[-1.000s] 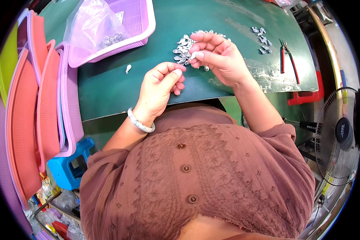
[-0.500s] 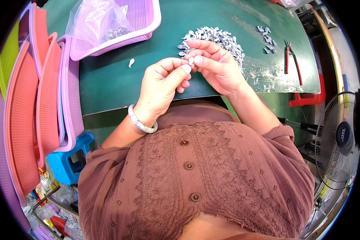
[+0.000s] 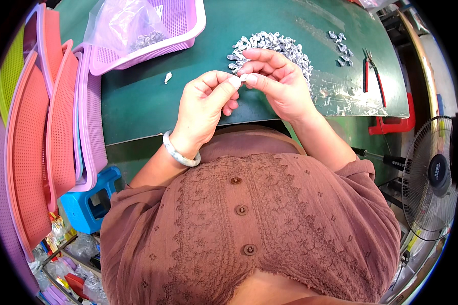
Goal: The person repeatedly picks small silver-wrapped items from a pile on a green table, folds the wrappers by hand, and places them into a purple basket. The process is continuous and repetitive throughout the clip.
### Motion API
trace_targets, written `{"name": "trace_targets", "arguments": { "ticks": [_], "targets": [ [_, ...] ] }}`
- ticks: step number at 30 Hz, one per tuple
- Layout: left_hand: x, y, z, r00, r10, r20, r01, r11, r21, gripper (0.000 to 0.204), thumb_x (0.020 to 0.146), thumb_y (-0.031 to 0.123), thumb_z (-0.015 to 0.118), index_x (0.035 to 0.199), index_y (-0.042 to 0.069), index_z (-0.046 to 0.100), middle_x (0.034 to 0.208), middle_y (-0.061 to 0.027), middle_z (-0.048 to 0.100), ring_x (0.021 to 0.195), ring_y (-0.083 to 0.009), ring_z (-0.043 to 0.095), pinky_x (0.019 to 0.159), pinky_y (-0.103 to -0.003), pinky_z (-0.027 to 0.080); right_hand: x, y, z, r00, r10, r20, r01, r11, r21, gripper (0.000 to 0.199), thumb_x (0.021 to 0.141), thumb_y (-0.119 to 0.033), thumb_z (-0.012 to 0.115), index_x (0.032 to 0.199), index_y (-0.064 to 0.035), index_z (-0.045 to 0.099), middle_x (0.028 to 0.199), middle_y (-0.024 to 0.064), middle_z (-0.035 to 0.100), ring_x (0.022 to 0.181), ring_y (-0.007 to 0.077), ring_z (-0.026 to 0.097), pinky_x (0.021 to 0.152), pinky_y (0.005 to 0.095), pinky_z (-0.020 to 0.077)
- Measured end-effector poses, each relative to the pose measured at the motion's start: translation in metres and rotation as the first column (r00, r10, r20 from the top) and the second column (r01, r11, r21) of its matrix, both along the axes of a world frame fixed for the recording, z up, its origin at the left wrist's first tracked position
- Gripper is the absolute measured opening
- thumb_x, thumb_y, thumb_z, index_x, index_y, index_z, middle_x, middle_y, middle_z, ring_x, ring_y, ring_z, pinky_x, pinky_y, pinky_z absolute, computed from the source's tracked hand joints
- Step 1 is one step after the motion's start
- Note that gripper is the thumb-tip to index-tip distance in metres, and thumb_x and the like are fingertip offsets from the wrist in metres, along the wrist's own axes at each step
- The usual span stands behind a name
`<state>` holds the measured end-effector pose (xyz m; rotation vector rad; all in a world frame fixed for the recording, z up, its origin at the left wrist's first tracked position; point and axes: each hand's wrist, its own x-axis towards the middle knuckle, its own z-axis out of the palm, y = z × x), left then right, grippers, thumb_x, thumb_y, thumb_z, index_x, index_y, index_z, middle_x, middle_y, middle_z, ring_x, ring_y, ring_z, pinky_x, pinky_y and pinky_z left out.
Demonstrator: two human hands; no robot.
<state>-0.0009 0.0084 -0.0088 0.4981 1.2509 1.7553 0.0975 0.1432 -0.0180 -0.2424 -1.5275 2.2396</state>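
Observation:
My left hand (image 3: 204, 108) and my right hand (image 3: 276, 81) meet fingertip to fingertip over the near edge of a green mat (image 3: 198, 76). Between the pinched fingers of both hands sits one small silvery metal piece (image 3: 242, 78). A pale bangle (image 3: 179, 152) circles my left wrist. Just beyond my right hand lies a pile of several similar silvery pieces (image 3: 272, 44). A smaller cluster of them (image 3: 341, 47) lies farther right, and one single piece (image 3: 168, 78) rests on the mat to the left.
A purple mesh basket (image 3: 180, 28) holding a clear plastic bag of parts (image 3: 124, 25) stands at the back left. Stacked pink, purple and yellow baskets (image 3: 40, 132) lean on the left. Red-handled pliers (image 3: 374, 76) lie at right. A blue stool (image 3: 94, 198) and a fan (image 3: 432, 175) stand below.
My hands have drawn back from the pile toward my body and come closer together, with the small piece pinched between them. The view has shifted so the pile sits lower in the picture.

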Motion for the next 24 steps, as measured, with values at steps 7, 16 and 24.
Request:
{"name": "trace_targets", "arguments": {
  "ticks": [7,16,24],
  "targets": [
    [-0.004,0.001,-0.004,0.998,-0.006,0.068,0.007,1.0,-0.004,0.012,0.087,0.012,0.054,0.085,0.002,0.06,0.067,-0.0004,0.054,0.056,-0.0071,0.049,0.05,-0.02,0.038,0.003,0.001,0.0,1.0,-0.009,0.002,0.009,0.999,0.052,0.036,0.081,0.003,0.055,0.116,-0.0003,0.05,0.096,0.0096,0.061,0.088,0.0139,0.057,0.076,0.0257,0.0458],
    [-0.003,0.002,-0.008,0.995,-0.041,0.095,0.04,0.999,0.015,0.013,0.088,0.012,0.052,0.091,0.001,0.059,0.071,-0.0013,0.055,0.059,-0.0078,0.049,0.052,-0.02,0.039,0.006,-0.002,0.003,1.0,-0.024,-0.011,0.025,0.988,0.152,0.037,0.079,0.003,0.057,0.115,0.0002,0.049,0.096,0.0097,0.061,0.089,0.0129,0.057,0.08,0.0252,0.0452],
    [-0.006,0.001,-0.015,0.964,-0.122,0.237,0.104,0.991,0.087,0.016,0.088,0.011,0.052,0.098,0.0,0.058,0.075,-0.0025,0.056,0.064,-0.0086,0.051,0.056,-0.021,0.04,0.008,-0.008,0.004,0.997,-0.045,-0.067,0.059,0.975,0.215,0.036,0.079,0.004,0.057,0.114,0.0,0.05,0.093,0.0072,0.059,0.086,0.0114,0.056,0.078,0.024,0.0463]
  ]
}}
